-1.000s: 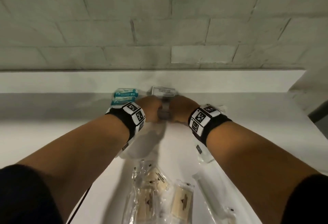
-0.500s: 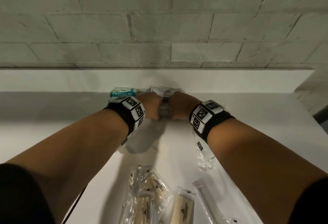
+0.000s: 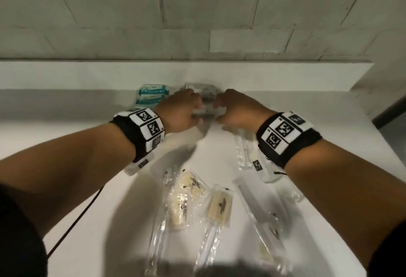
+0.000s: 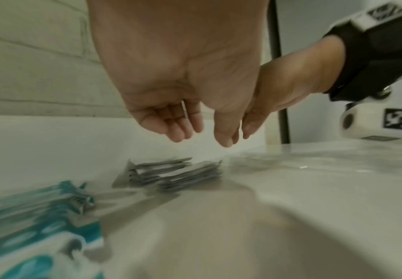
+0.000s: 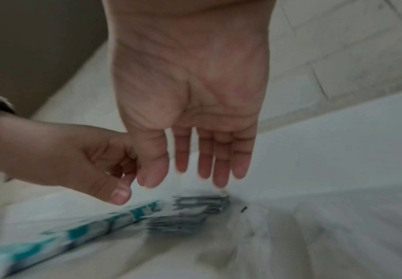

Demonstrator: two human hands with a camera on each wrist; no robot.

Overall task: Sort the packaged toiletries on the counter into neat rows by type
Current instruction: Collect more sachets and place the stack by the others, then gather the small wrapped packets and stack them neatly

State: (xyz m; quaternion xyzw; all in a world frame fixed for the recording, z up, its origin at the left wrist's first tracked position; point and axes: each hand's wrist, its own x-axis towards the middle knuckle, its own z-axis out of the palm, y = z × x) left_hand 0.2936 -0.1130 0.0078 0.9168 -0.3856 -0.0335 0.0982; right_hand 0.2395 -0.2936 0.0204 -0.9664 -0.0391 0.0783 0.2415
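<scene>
White counter [image 3: 66, 136]: grey sachets [image 4: 171, 175] lie just below both empty, loose-fingered hands [image 4: 171, 105].

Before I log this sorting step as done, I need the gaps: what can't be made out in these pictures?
- Print on the grey sachets: too small in the head view, blurred in both wrist views.
- Their count: the left hand and right hand cover part of the stack in the head view.
- Teal packets: motion-blurred in the wrist views.
- Clear-wrapped items: cut off by the head view's lower edge.
</scene>
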